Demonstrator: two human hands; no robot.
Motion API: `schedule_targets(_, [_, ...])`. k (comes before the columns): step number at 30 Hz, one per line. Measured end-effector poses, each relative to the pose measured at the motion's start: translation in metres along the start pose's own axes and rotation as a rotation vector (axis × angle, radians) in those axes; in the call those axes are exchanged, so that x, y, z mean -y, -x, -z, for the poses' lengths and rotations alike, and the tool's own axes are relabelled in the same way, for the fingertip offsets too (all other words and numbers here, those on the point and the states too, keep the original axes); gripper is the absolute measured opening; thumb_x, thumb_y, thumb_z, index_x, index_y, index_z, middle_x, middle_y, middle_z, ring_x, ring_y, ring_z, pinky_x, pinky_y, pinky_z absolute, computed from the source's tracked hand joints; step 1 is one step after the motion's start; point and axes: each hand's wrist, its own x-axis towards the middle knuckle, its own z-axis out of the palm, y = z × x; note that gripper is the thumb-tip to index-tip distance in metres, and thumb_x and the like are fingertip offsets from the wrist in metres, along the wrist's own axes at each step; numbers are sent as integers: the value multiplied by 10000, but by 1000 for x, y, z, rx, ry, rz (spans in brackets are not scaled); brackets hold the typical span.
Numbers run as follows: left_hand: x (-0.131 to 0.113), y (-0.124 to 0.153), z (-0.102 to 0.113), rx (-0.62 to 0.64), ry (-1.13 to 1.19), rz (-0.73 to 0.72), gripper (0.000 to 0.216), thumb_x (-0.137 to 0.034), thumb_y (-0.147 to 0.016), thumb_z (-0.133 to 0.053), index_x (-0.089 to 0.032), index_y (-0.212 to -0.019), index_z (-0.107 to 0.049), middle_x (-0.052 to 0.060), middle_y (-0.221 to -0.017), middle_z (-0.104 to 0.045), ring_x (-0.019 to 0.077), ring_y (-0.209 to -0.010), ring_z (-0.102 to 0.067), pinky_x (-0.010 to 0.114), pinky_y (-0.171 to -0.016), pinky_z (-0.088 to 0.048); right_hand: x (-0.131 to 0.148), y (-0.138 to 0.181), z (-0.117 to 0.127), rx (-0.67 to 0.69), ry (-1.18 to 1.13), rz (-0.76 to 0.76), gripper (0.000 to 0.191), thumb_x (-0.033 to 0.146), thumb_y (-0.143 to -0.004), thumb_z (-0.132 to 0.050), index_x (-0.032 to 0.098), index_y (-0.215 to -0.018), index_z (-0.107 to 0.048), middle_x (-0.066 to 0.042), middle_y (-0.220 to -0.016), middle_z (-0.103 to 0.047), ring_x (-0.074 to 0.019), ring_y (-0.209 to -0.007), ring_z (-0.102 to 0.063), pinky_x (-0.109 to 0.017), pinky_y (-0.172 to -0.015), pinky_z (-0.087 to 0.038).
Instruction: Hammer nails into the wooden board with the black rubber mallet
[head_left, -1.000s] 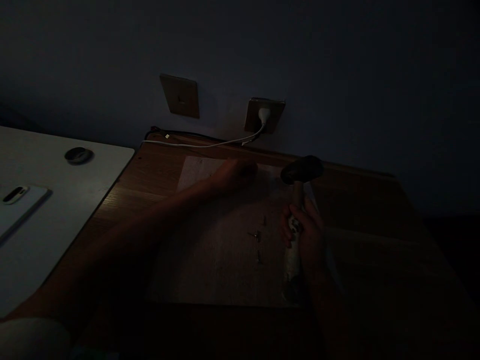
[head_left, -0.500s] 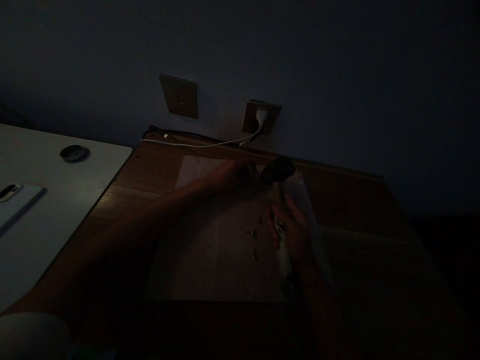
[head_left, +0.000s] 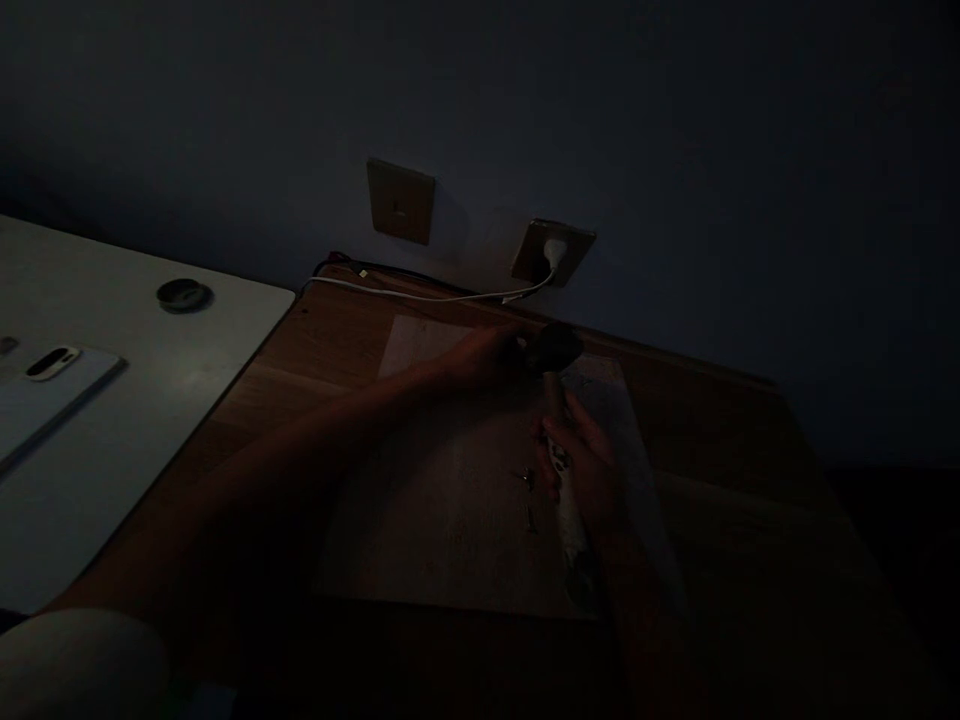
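The picture is very dark. My right hand [head_left: 589,465] is wrapped round the pale, dark-spotted handle of a hammer [head_left: 574,530], whose dark head [head_left: 555,347] points away from me. My left hand [head_left: 491,355] lies low over the far part of a pale board [head_left: 420,540], fingers curled in beside the hammer head. Whatever those fingers pinch is hidden in shadow. Small metal pieces like nails or screws lie on the board just left of the handle: one tilted piece [head_left: 529,480] and a nearer one [head_left: 531,519].
The board rests on a brown wooden tabletop [head_left: 285,375]. At the left a white surface [head_left: 180,390] bears a phone [head_left: 64,400] and a dark round object [head_left: 182,295]. Along the wall run a white cable [head_left: 420,297] and its plug [head_left: 555,252] in a wall socket.
The view has shifted, so the surroundings sit further right. Relative to the board, the hammer has moved left, its head now close against my left fingers. One small metal piece no longer shows.
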Motion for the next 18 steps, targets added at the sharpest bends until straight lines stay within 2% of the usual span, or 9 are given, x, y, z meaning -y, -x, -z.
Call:
schedule_targets(8, [-3, 3, 3, 9, 39, -54, 574, -182, -837, -753, -141, -1401, -649, 92, -1174, -812, 221, -1005, -782, 297, -877, -580, -1, 1, 0, -13, 7, -5, 469, 453, -836, -799, 259, -1243, -669, 74, -761, -653, -60, -340, -431, -212, -279, -325])
schedule_targets(18, [-3, 3, 3, -3, 16, -55, 577, -208, -823, -775, -147, -1386, -662, 101, -1221, -801, 242, -1049, -772, 304, -892, -577, -6, 0, 1, 16, 37, 4, 512, 476, -840, -807, 253, -1277, -659, 71, -794, -661, -60, -349, -448, -221, -282, -341])
